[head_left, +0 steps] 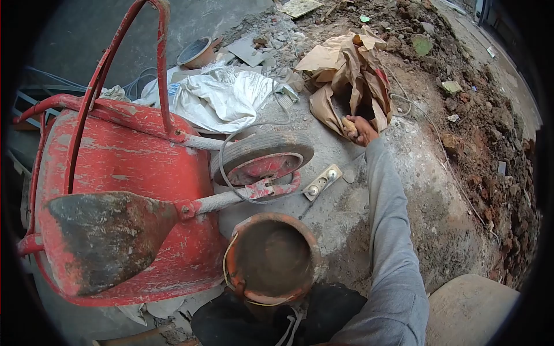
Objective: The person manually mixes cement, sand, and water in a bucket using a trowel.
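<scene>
At the far edge of the concrete patch, the right hand is clenched round a wooden handle poking from the torn brown paper bag. Its business end's hidden inside, so nothing's out yet, I'd guess. Orange bucket nearer me looks empty, tipped red wheelbarrow beside it. Can't see the left hand.

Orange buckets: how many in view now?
2. One round orange bucket sits bottom centre beside the red wheelbarrow; a second bucket lies beyond the white sack. More may be hidden.
</scene>
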Motion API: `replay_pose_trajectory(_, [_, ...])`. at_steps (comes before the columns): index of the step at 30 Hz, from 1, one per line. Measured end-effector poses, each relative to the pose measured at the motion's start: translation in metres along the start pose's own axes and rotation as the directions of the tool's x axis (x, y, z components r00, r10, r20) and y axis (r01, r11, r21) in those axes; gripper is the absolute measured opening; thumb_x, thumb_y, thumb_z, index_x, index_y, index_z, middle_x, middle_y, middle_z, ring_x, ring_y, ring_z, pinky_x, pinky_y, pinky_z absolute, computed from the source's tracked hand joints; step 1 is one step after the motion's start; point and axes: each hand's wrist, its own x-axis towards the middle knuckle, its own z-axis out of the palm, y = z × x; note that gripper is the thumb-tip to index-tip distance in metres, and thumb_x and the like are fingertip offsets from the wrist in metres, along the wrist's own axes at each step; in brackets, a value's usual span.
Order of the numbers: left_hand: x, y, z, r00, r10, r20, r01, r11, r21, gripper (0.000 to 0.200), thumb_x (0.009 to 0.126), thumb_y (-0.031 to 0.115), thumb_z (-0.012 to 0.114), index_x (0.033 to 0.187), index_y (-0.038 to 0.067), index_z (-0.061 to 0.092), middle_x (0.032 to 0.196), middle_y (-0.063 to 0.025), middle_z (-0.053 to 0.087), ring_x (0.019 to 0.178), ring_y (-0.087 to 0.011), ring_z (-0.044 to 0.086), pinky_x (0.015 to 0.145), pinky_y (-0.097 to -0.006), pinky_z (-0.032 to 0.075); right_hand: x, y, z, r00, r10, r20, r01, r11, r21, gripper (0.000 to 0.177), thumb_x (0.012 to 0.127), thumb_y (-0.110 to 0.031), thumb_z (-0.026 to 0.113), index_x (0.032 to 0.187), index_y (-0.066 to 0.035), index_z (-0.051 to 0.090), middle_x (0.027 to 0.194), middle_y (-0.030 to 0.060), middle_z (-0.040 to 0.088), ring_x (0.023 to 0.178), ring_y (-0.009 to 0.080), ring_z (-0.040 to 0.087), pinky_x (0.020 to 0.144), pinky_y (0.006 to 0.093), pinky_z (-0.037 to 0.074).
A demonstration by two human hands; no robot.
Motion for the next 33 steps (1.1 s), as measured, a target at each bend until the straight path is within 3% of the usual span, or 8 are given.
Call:
replay_pose_trajectory(11, [-0.048, 0.037, -0.017, 0.977, 0.211, -0.013, -0.209, 0.953, -0.219, 0.077, 0.077, 0.037, 0.071, 0.137, -0.003, 0.044, 0.136, -0.0214, 0.049, 0.126, -0.0366, 0.044, 0.107, -0.0377, 0.031, -0.053, 0.007, 0.014, 0.967, -0.234, -0.100, 0.234, 0.972, -0.017, 0.022, 0.099, -0.026, 0.048, 0.111, -0.008, 0.044, 0.074, 0.0096, 0.052, 0.050, 0.0137, 0.046, 0.036, 0.0231, 0.034])
replay_pose_trajectory(13, [-0.043, 0.022, -0.008, 0.882, 0.462, -0.095, -0.457, 0.789, -0.411, 0.069, 0.079, 0.028, 0.070, 0.138, 0.001, 0.045, 0.137, -0.0195, 0.049, 0.127, -0.0359, 0.043, 0.109, -0.0369, 0.028, -0.066, 0.007, 0.011, 0.967, -0.239, -0.089, 0.237, 0.971, -0.038, 0.023, 0.099, -0.026, 0.049, 0.111, -0.008, 0.044, 0.074, 0.0093, 0.052, 0.049, 0.0134, 0.046, 0.036, 0.0230, 0.035])
replay_pose_trajectory(16, [-0.059, 0.028, -0.021, 0.796, 0.589, -0.138, -0.587, 0.699, -0.408, 0.065, 0.081, 0.024, 0.068, 0.137, 0.001, 0.045, 0.137, -0.0200, 0.049, 0.127, -0.0344, 0.044, 0.110, -0.0369, 0.027, -0.087, 0.016, 0.011, 0.969, -0.238, -0.071, 0.234, 0.970, -0.058, 0.024, 0.099, -0.029, 0.049, 0.109, -0.008, 0.045, 0.073, 0.0091, 0.052, 0.049, 0.0123, 0.046, 0.035, 0.0219, 0.034])
replay_pose_trajectory(20, [-0.042, 0.013, -0.020, 0.811, 0.583, -0.058, -0.559, 0.740, -0.375, 0.055, 0.086, 0.021, 0.065, 0.133, -0.001, 0.048, 0.136, -0.0201, 0.050, 0.125, -0.0319, 0.046, 0.107, -0.0374, 0.031, -0.120, 0.038, 0.002, 0.967, -0.253, -0.032, 0.252, 0.967, -0.032, 0.025, 0.100, -0.031, 0.050, 0.108, -0.008, 0.047, 0.073, 0.0084, 0.053, 0.047, 0.0105, 0.045, 0.034, 0.0201, 0.034])
replay_pose_trajectory(21, [-0.026, 0.003, -0.011, 0.682, 0.720, -0.130, -0.714, 0.616, -0.333, 0.028, 0.093, 0.025, 0.063, 0.115, 0.007, 0.064, 0.115, -0.0188, 0.057, 0.103, -0.0331, 0.058, 0.090, -0.0407, 0.043, -0.131, 0.041, 0.001, 0.962, -0.272, 0.011, 0.272, 0.960, -0.064, 0.025, 0.100, -0.031, 0.049, 0.110, -0.008, 0.047, 0.073, 0.0079, 0.053, 0.047, 0.0106, 0.046, 0.034, 0.0201, 0.034])
replay_pose_trajectory(24, [-0.018, 0.005, -0.005, 0.698, 0.713, -0.071, -0.567, 0.489, -0.663, 0.034, 0.092, 0.025, 0.063, 0.115, 0.000, 0.063, 0.116, -0.0145, 0.060, 0.104, -0.0274, 0.058, 0.090, -0.0397, 0.042, -0.172, 0.060, -0.001, 0.947, -0.320, 0.040, 0.322, 0.937, -0.135, 0.031, 0.102, -0.032, 0.045, 0.112, -0.002, 0.048, 0.074, 0.0053, 0.053, 0.048, 0.0072, 0.045, 0.032, 0.0177, 0.034])
replay_pose_trajectory(26, [0.013, -0.020, 0.009, 0.762, 0.647, 0.034, -0.481, 0.601, -0.638, 0.039, 0.091, 0.025, 0.062, 0.117, -0.004, 0.060, 0.117, -0.0109, 0.062, 0.107, -0.0230, 0.056, 0.091, -0.0387, 0.042, -0.215, 0.081, -0.004, 0.934, -0.356, 0.025, 0.355, 0.922, -0.155, 0.030, 0.103, -0.030, 0.045, 0.113, -0.002, 0.047, 0.074, 0.0048, 0.053, 0.048, 0.0057, 0.045, 0.031, 0.0168, 0.034])
replay_pose_trajectory(33, [0.014, -0.014, 0.010, 0.688, 0.721, 0.085, -0.448, 0.513, -0.733, 0.038, 0.093, 0.023, 0.059, 0.118, -0.006, 0.058, 0.115, -0.0113, 0.060, 0.104, -0.0216, 0.056, 0.092, -0.0356, 0.041, -0.372, 0.185, -0.065, 0.937, -0.337, -0.090, 0.315, 0.928, -0.199, 0.034, 0.103, -0.028, 0.045, 0.122, 0.000, 0.045, 0.078, 0.0044, 0.052, 0.049, 0.0043, 0.044, 0.033, 0.0161, 0.034])
